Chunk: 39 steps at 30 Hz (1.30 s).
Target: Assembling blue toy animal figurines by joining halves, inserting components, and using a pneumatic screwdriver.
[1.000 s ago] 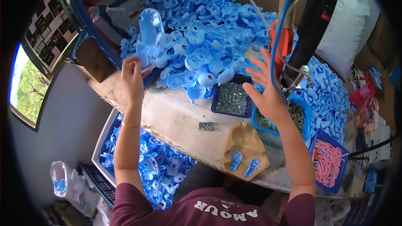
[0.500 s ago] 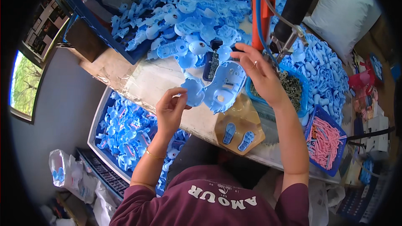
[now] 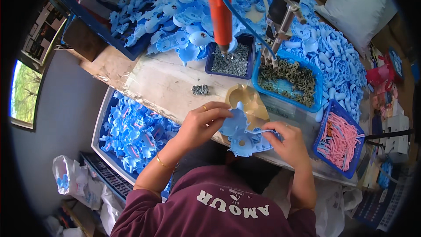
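Low over the table's front edge, my left hand pinches the upper left side of a blue plastic toy shell. My right hand closes thumb and fingers on the shell's right side, at a thin blue strip. The shell is tilted, its jagged rim towards me. It partly covers a tan jig with moulded hollows. A small heap of screws lies on the table, left of the jig.
An orange power screwdriver hangs above a dark tray of screws, a black one over a light-blue tray of metal pieces. Blue parts pile up behind. A basket holds pink pieces; a bin holds blue parts.
Both hands have come towards me, bringing the shell down to the front edge. The right hand has moved from the shell's far end to its right side. The orange screwdriver appears further left.
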Each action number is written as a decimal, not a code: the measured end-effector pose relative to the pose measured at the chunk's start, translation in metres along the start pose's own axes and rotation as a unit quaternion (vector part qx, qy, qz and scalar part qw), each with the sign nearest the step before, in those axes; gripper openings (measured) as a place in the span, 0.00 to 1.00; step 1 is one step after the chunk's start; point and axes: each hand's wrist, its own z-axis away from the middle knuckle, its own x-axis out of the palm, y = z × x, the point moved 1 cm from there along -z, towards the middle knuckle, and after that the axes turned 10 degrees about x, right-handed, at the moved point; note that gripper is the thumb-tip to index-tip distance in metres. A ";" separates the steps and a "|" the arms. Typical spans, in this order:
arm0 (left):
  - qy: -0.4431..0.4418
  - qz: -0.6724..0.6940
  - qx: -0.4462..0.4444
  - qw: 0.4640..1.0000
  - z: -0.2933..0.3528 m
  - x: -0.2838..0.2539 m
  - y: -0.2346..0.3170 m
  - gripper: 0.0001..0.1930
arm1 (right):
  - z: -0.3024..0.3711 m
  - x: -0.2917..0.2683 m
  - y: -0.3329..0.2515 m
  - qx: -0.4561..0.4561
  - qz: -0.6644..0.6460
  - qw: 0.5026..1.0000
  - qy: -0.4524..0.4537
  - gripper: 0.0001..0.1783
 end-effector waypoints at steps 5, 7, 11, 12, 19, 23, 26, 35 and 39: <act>0.114 0.070 -0.113 0.985 -0.021 0.001 0.004 0.20 | 0.006 -0.032 0.027 0.075 -0.020 0.976 0.203 0.06; 0.128 0.031 -0.105 0.986 -0.024 0.003 -0.004 0.20 | 0.003 -0.036 0.029 0.064 0.016 0.975 0.212 0.06; 0.124 -0.030 -0.068 0.990 -0.027 0.011 -0.009 0.19 | -0.008 -0.009 0.028 -0.001 0.057 0.976 0.210 0.06; 0.126 -0.029 -0.060 0.990 -0.028 0.014 -0.009 0.18 | -0.011 -0.001 0.028 -0.001 0.047 0.977 0.209 0.06; 0.061 -0.097 -0.029 0.993 -0.023 0.027 -0.009 0.18 | -0.020 0.041 0.035 -0.016 0.138 0.962 0.237 0.13; -0.006 -0.087 -0.018 0.996 -0.021 0.029 -0.011 0.19 | -0.009 0.021 0.031 -0.020 0.082 0.984 0.155 0.26; -0.117 -0.119 0.013 0.986 -0.019 0.033 -0.004 0.29 | 0.001 0.019 0.031 -0.027 0.080 0.993 0.084 0.33; -0.161 -0.175 0.065 0.969 -0.012 0.059 -0.015 0.36 | 0.011 0.030 0.031 -0.034 0.131 0.988 0.075 0.36; -0.150 -0.179 0.083 0.969 -0.010 0.059 -0.018 0.36 | 0.015 0.034 0.023 -0.028 0.188 0.977 0.094 0.35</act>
